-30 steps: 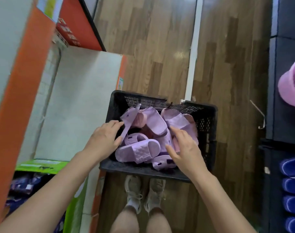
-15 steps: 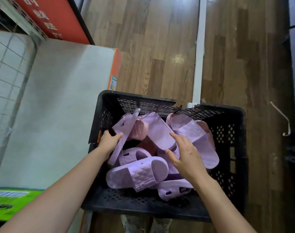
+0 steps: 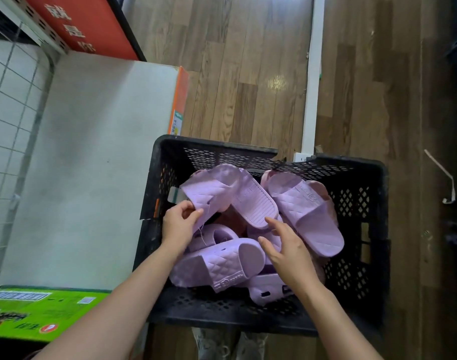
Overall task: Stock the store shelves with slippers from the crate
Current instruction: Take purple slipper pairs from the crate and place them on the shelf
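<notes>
A black perforated plastic crate (image 3: 370, 229) stands on the floor in front of me, holding several lilac quilted slippers. My left hand (image 3: 179, 224) pinches the strap edge of one lilac slipper (image 3: 237, 193), which is tilted up with its ribbed sole showing. Over the pile hovers my right hand (image 3: 284, 249), its fingers spread and relaxed, the fingertips close to that slipper's toe end. Another slipper (image 3: 306, 213) lies at the right of the crate, and one more (image 3: 219, 266) lies at the front.
A grey-white shelf board (image 3: 92, 165) with an orange edge lies to the left of the crate, beside a white wire grid. A green carton (image 3: 35, 310) sits at lower left. Wood flooring and a white strip (image 3: 312, 74) extend beyond. My shoes show below the crate.
The view has closed in on the crate. My left hand has turned the gripped slipper flatter so its strap and sole show. My right hand has come off the slipper's sole and opened.
</notes>
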### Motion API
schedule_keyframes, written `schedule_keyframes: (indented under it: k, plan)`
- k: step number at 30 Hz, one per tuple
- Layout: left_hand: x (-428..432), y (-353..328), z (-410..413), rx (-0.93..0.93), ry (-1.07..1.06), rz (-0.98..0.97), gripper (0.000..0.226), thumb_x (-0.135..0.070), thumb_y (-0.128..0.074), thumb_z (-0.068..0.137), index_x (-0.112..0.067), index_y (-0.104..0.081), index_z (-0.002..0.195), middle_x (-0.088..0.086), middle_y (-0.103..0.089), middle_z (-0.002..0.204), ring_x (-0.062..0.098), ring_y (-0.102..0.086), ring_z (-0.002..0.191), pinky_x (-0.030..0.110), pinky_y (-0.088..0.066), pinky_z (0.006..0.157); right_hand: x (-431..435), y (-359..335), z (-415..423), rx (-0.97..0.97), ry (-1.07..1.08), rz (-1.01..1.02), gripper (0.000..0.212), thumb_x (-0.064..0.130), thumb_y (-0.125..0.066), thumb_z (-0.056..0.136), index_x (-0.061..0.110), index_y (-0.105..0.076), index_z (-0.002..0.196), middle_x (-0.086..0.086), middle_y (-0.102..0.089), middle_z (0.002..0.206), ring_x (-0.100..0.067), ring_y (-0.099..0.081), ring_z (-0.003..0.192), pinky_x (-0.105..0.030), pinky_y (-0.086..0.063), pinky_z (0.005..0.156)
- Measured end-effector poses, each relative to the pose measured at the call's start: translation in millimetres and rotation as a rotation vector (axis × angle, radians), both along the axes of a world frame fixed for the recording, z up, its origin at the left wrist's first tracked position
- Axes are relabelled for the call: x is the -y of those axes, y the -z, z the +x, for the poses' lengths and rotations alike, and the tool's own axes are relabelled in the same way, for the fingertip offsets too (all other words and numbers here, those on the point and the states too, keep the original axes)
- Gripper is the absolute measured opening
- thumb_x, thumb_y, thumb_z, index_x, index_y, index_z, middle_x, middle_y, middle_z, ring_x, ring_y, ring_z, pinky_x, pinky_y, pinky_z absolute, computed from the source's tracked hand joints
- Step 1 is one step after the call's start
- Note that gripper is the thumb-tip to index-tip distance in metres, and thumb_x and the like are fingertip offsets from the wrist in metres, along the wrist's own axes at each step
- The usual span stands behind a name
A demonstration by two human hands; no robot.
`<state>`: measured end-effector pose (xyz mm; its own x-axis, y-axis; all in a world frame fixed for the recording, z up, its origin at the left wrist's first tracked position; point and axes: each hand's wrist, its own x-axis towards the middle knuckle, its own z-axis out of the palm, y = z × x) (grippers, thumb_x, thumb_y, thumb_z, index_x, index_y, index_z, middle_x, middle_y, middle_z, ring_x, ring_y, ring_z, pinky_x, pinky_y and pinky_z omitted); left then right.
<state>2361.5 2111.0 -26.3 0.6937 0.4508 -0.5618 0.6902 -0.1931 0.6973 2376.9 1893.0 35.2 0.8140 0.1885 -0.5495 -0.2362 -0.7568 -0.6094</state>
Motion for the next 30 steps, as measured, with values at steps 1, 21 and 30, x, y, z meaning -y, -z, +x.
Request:
schedule_keyframes:
  k: [1,21,30]
  plan:
    - [2,-8,-4,0.028,0.034,0.017,0.008,-0.012,-0.067,0.082,-0.010,-0.064,0.075,0.003,-0.065,0.071,0.014,-0.055,0.066,0.025,-0.043,0.063,-2,-1,0,-0.041,0.062,0.042,0.041,0.024,-0.061,0.088,0.022,-0.051,0.128,0.009,-0.055,0.118,-0.008,-0.051,0.112,-0.021,-0.038,0.091]
    - [0,-84,-25,0.261,-0.029,0.049,0.029,-0.047,-0.067,0.069,-0.038,-0.053,0.093,-0.008,-0.059,0.098,0.000,-0.056,0.095,0.012,-0.041,0.081,-28,-17,22,-0.391,0.706,0.634,0.032,0.011,-0.072,0.076,0.005,-0.061,0.105,-0.021,-0.067,0.105,-0.030,-0.065,0.098,-0.045,-0.053,0.087]
    - [-25,-83,-16,-0.144,0.308,-0.562,0.095,-0.070,-0.079,0.034,-0.023,-0.057,0.113,0.003,-0.069,0.107,0.014,-0.067,0.092,0.025,-0.050,0.076,-45,-28,2,-0.507,0.589,0.794,0.013,0.003,-0.060,0.085,0.008,-0.058,0.096,0.000,-0.071,0.083,-0.010,-0.069,0.076,-0.021,-0.054,0.063]
